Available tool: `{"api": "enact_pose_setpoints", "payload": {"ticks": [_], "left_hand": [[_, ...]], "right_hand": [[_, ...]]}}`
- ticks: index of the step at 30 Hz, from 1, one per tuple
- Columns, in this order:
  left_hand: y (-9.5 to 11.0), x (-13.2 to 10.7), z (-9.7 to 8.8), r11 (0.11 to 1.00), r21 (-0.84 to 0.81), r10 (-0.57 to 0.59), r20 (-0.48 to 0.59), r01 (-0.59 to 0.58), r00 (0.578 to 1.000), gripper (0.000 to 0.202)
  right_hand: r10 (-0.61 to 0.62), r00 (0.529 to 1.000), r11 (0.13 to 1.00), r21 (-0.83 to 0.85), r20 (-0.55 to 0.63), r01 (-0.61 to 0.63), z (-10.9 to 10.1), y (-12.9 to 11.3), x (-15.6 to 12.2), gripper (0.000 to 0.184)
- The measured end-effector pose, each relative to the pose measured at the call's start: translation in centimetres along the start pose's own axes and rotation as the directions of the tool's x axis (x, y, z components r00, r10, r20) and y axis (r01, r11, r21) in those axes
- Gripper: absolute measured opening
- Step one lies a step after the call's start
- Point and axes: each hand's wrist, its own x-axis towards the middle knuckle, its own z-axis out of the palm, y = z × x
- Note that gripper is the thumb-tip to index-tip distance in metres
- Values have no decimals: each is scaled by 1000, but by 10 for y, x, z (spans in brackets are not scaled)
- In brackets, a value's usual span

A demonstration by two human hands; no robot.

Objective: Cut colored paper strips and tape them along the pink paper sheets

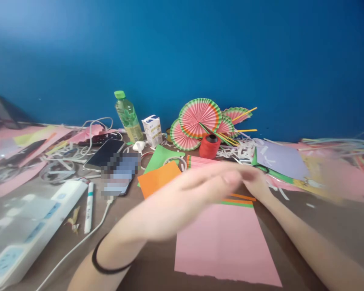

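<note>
My left hand [185, 194] is raised over the table, its fingers stretched out flat and nothing visible in it. A black band [98, 256] circles that wrist. My right hand [255, 182] comes in from the right, its fingers hidden behind the left hand. Below both hands lies a pink paper sheet [224, 242] with green and orange strips along its far edge and a ragged near edge. An orange paper [159, 178] overlaps a green paper [160, 155] beyond my left forearm. Behind the hands, a striped pink piece [200, 161] is partly covered.
A red thread spool [209, 147] stands before several pleated paper fans [200, 117] leaning at the blue wall. A green-capped bottle [129, 117], small box [152, 131], phone [125, 173], marker [89, 208] and power strip [36, 230] are left. Paper scraps and a lilac sheet [279, 157] lie right.
</note>
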Motion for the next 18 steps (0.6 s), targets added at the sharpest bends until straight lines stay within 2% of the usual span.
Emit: {"api": "enact_pose_setpoints", "payload": {"ticks": [2, 4, 7, 9, 12, 14, 16, 18], "left_hand": [[-17, 15, -11, 984, 175, -29, -39, 35, 999, 30], [-42, 32, -21, 928, 359, -71, -86, 97, 994, 26], [-80, 52, -28, 858, 495, -132, -50, 139, 990, 20], [-96, 59, -25, 797, 595, -109, -25, 103, 994, 16], [-106, 64, -19, 751, 656, -142, 46, 77, 989, 15], [-109, 65, -16, 744, 663, -182, 83, 82, 980, 14], [-113, 67, -16, 746, 661, -198, 105, 81, 975, 13], [-118, 68, -18, 752, 655, -193, 117, 70, 974, 13]], "right_hand": [[41, 998, 999, 12, 52, -42, -6, -1, 4, 43], [95, 977, 995, 18, 190, -101, -14, -4, 9, 44], [116, 886, 993, -47, 449, -106, -30, -9, 16, 45], [130, 837, 991, -98, 532, -92, -41, -9, 20, 44], [152, 768, 986, -146, 622, -77, -55, -4, 22, 39], [198, 698, 978, -184, 688, -97, -61, 1, 22, 34], [245, 633, 968, -221, 734, -119, -63, 5, 21, 30], [274, 596, 960, -249, 755, -127, -61, 7, 19, 27]]}}
